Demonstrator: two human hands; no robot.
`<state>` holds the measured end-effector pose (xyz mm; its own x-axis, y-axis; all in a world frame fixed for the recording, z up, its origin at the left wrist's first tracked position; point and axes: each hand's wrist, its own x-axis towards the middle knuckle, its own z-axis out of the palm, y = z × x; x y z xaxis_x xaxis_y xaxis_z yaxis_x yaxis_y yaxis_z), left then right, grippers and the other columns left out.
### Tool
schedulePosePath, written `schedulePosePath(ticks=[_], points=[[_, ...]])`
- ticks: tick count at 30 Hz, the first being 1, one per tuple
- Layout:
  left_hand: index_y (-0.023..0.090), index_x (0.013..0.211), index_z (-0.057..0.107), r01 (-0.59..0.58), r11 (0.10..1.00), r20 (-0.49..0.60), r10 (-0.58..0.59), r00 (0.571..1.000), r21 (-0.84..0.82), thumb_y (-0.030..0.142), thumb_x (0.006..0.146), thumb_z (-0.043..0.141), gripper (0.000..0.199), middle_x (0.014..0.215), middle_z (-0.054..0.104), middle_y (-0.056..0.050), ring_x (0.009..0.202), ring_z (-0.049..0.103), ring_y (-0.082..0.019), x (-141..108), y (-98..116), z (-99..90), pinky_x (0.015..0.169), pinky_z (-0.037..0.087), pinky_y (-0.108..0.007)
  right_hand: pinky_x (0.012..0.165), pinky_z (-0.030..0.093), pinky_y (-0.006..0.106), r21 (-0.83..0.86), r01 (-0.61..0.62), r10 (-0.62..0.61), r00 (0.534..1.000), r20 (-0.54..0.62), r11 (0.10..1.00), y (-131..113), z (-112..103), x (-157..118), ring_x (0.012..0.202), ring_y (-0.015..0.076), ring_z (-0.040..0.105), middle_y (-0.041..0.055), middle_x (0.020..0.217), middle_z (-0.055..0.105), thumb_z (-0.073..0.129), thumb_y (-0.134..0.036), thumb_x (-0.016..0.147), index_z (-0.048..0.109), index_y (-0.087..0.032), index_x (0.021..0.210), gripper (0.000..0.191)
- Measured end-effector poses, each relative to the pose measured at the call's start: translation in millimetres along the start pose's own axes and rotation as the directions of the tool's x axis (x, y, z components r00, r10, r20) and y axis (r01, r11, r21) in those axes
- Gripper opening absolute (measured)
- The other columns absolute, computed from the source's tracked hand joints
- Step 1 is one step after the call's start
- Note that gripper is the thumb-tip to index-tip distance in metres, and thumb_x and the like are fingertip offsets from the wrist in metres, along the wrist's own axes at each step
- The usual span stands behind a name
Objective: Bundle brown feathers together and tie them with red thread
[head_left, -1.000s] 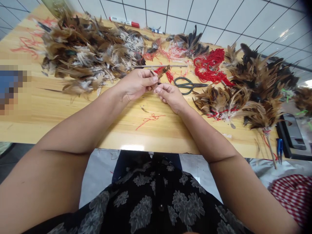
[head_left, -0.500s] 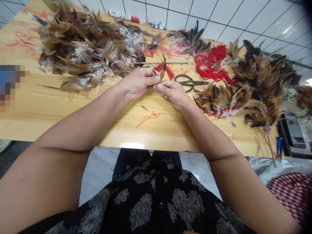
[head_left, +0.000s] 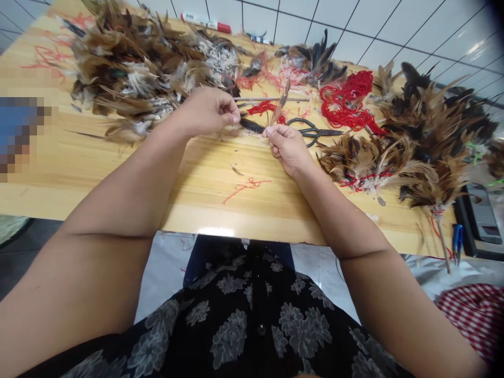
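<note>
- White tiles (head_left: 299, 18) back my glossy yellow wooden worktop (head_left: 192, 197).
- My right hand (head_left: 289, 148) pinches slim brown feathers (head_left: 280, 109) above it; a slack pinch could drop them.
- My left hand (head_left: 208, 111) is curled; I cannot tell whether it grips the long black feather (head_left: 252, 126) between my hands.
- Nearby black metal scissors (head_left: 318, 133) could snag quills.

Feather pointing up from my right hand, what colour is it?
The feather looks brown; the head view shows it.
</note>
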<state>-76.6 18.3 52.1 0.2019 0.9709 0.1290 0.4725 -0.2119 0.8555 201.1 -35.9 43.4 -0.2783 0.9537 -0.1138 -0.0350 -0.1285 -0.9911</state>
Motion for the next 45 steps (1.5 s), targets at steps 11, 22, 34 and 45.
schedulePosePath(ticks=[11, 22, 34, 45], points=[[0.033, 0.075, 0.074, -0.173, 0.982, 0.052, 0.169, 0.984, 0.075, 0.012, 0.086, 0.090, 0.029, 0.083, 0.061, -0.008, 0.128, 0.070, -0.042, -2.3, 3.2, 58.6, 0.117, 0.052, -0.046, 0.064, 0.035, 0.026, -0.117, 0.060, -0.071, 0.993, -0.092, 0.991, 5.4, 2.1, 3.7, 0.070, 0.0117, 0.043, -0.0069, 0.073, 0.048, 0.097, -0.052, 0.113, 0.062, -0.026, 0.088, 0.050], [0.032, 0.082, 0.081, -0.135, 0.979, 0.038, 0.143, 0.989, -0.152, 0.016, 0.093, 0.092, 0.023, 0.098, 0.072, -0.011, 0.139, 0.068, -0.043, -15.3, 31.6, 39.3, 0.111, 0.056, -0.043, 0.080, 0.043, 0.033, -0.380, 0.118, -0.180, 0.975, -0.133, 0.918, 22.7, -7.3, 16.8, 0.080, 0.0159, 0.050, -0.0029, 0.079, 0.063, 0.084, -0.030, 0.116, 0.072, -0.023, 0.085, 0.034], [0.032, 0.078, 0.082, -0.160, 0.982, 0.077, 0.168, 0.983, -0.102, 0.009, 0.093, 0.089, 0.029, 0.094, 0.071, -0.011, 0.142, 0.066, -0.045, -23.2, 48.2, 41.5, 0.126, 0.052, -0.049, 0.085, 0.046, 0.034, -0.499, 0.161, -0.225, 0.972, -0.071, 0.852, 20.9, -7.9, 15.7, 0.084, 0.0171, 0.054, -0.0028, 0.079, 0.064, 0.093, -0.029, 0.108, 0.080, -0.020, 0.087, 0.025], [0.030, 0.080, 0.076, -0.060, 0.979, 0.051, 0.071, 0.996, -0.195, -0.011, 0.089, 0.087, 0.043, 0.090, 0.060, -0.007, 0.144, 0.057, -0.039, -27.7, 60.9, 49.5, 0.134, 0.043, -0.042, 0.076, 0.043, 0.032, -0.376, 0.160, -0.188, 0.982, -0.038, 0.913, 23.5, -6.4, 13.6, 0.082, 0.0163, 0.052, -0.0013, 0.080, 0.069, 0.108, -0.063, 0.099, 0.081, -0.022, 0.088, 0.051]])
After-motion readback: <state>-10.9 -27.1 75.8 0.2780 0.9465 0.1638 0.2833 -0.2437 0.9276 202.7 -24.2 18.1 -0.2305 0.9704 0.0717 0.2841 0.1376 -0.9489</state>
